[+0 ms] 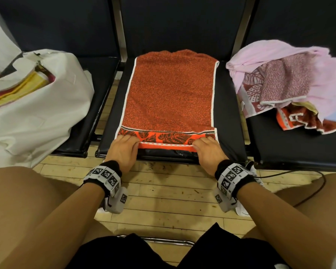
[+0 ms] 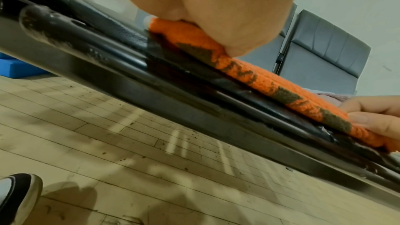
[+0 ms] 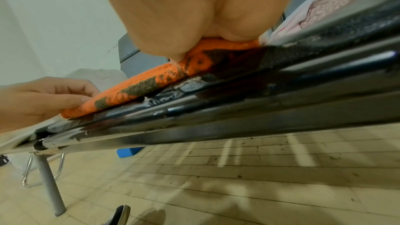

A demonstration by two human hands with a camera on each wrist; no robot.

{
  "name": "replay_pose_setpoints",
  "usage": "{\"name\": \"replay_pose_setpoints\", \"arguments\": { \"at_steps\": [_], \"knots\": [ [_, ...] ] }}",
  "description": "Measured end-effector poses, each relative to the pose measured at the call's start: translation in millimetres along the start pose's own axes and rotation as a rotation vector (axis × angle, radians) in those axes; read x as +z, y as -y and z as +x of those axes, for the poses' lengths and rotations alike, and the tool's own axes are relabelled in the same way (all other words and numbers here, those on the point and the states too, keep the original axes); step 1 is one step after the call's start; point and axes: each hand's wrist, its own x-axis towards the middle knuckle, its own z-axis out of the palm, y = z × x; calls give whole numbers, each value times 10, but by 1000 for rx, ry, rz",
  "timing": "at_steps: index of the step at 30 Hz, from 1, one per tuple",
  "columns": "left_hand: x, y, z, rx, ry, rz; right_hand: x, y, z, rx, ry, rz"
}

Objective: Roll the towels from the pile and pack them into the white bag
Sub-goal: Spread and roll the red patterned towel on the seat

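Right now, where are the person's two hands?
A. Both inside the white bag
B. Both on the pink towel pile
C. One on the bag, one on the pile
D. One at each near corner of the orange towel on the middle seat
D: the left hand and right hand each hold the near, just-turned edge of the orange towel spread on the middle seat.

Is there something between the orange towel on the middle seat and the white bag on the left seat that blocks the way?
Nothing visible does. The orange towel lies on the middle seat, both hands pinching its near edge; only a gap between seats separates it from the white bag, whose mouth is open.
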Motion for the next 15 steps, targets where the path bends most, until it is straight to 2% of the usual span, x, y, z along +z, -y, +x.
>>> {"name": "replay_pose_setpoints", "arguments": {
  "at_steps": [3,8,12,15],
  "knots": [
    [-11,-62,29,-16,5,-5,-21,21,-17,20,20,52],
    [104,-47,49,-57,-60,57,-4,38,-82,35,-153,189],
    [111,-58,68,58,-164,130,23,30,-88,-84,-235,-30],
    [129,-93,62,91,-77,162,118,43,-108,-180,-222,-50]
  ]
}}
